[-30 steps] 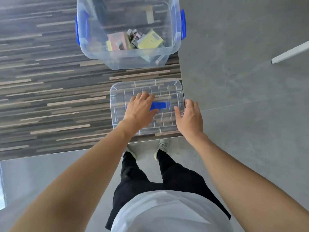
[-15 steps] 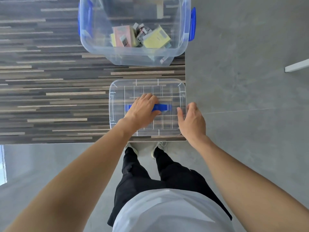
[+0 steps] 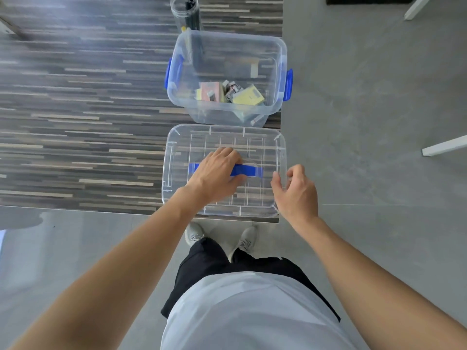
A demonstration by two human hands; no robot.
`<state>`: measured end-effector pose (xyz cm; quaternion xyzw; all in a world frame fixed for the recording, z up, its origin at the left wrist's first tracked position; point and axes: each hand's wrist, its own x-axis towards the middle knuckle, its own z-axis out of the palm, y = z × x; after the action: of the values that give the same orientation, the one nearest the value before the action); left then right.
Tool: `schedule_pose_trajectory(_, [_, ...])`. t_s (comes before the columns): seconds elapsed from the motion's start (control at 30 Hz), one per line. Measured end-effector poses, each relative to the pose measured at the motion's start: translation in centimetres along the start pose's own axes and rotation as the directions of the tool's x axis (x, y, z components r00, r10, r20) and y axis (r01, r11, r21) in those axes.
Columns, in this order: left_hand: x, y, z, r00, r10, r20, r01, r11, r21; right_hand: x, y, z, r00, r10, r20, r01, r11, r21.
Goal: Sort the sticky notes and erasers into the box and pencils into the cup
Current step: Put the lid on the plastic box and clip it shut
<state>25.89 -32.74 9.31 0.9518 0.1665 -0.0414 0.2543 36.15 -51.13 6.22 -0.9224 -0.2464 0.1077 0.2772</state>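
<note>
Right now a person stands at the near edge of a striped table [image 3: 75, 122] and looks down at it. A clear lid [image 3: 225, 170] lies flat on the table, close to the near right corner. It has a blue handle [image 3: 246, 170] across its middle.

The left hand [image 3: 214, 175] lies on top of the lid, palm down, and covers the left part of the blue handle. Its fingers are curled over the handle, but I cannot tell if they really hold it. The right hand [image 3: 295, 190] is at the right edge of the lid. Its fingers are bent and a little apart, with the thumb by the lid's rim, and it is not closed on anything.

Just past the lid stands the clear box [image 3: 227, 46], along the right edge of the table. It has blue clips on its two sides. It is open on top. Pink and yellow sticky notes [image 3: 249, 96] and some small erasers [image 3: 232, 88] lie in its near part.

Behind the box, by the far edge, stands a clear cup [image 3: 184, 11] with dark pencils [image 3: 192, 18] in it.
</note>
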Motion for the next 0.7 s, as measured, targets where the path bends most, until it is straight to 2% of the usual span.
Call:
schedule_pose_trajectory(0.37, [1.9, -0.9, -5.3, 0.987, 0.073, -0.142, -0.071, 0.997, 0.013, 3.6, -4.3, -2.5, 0.992, -0.053, -0.113, 0.063, 0.995, 0.084])
schedule_pose_trajectory(0.7, [8.6, -3.9, -8.7, 0.986, 0.107, -0.124, -0.107, 0.994, 0.009, 10.3, -7.2, -1.7, 0.992, -0.007, -0.127, 0.014, 0.998, 0.058])
